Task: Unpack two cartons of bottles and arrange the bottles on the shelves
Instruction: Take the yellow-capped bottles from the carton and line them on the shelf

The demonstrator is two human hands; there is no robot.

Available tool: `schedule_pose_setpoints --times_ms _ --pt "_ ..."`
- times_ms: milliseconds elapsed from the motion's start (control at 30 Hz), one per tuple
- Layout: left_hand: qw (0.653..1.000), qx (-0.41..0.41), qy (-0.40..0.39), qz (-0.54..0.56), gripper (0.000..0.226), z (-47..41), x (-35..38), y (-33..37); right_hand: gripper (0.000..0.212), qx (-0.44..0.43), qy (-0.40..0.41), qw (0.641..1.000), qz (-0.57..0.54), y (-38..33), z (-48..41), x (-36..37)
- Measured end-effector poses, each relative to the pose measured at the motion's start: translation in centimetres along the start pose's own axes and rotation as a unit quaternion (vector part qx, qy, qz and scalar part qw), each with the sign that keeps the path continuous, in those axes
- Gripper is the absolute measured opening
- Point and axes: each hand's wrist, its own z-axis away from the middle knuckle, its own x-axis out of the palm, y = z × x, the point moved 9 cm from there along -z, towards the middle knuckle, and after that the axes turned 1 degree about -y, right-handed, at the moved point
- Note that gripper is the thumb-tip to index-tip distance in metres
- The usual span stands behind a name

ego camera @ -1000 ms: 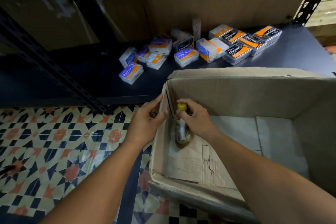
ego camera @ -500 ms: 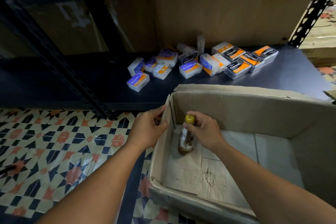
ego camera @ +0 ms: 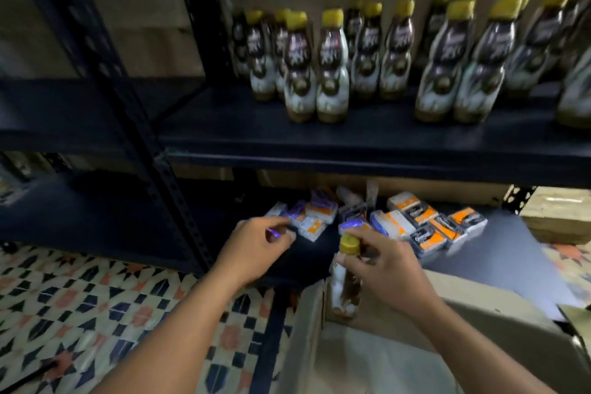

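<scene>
My right hand (ego camera: pixel 387 269) grip holds a bottle (ego camera: pixel 343 291) by its neck above the carton (ego camera: pixel 499 313); left hand (ego camera: pixel 256 246) loosely curled, seemingly empty. Small boxes (ego camera: pixel 425 224) clutter the lower shelf (ego camera: pixel 499 253) ahead; I see shelved bottles (ego camera: pixel 331 73) above.

**A:** Where do the arms sit?

**B:** Both are bare. The left forearm (ego camera: pixel 179 329) rises from the bottom edge, left of centre, towards the middle. The right forearm (ego camera: pixel 479 339) comes in from the lower right corner, slanting up and left.

**A:** And the hands?

**B:** The left hand (ego camera: pixel 256 249) hangs in the air at mid-frame, back up, fingers loosely curled, gripping nothing I can make out. The right hand (ego camera: pixel 387 272), just right of it and slightly lower, pinches a bottle (ego camera: pixel 344 288) by the neck under its cap, fingers bent round it.
</scene>
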Motion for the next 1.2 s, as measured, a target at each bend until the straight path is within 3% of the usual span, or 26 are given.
schedule_pose_setpoints --times_ms 300,433,533,867,1200 --pt "0.981 0.091 0.164 -0.051 0.035 -4.8 -16.5 7.4 0.044 -0.159 0.073 0.985 -0.014 -23.5 -8.5 -8.3" --pt "0.981 0.063 0.081 -0.166 0.043 -7.7 -17.9 5.5 0.044 -0.176 0.083 0.981 -0.002 -29.0 -11.8 -7.8" --pt "0.975 0.065 0.041 -0.209 0.041 -8.1 -18.1 3.8 0.042 -0.179 0.087 0.980 0.024 -30.7 -14.3 -6.1" --pt "0.987 0.064 0.030 -0.148 0.058 -8.9 -20.0 1.4 0.042 -0.120 0.086 0.985 0.088 -29.8 -19.7 -2.3" --pt "0.985 0.107 0.029 -0.134 0.063 -10.3 -19.7 0.1 0.042 -0.105 0.095 0.988 0.069 -29.6 -22.1 0.3"
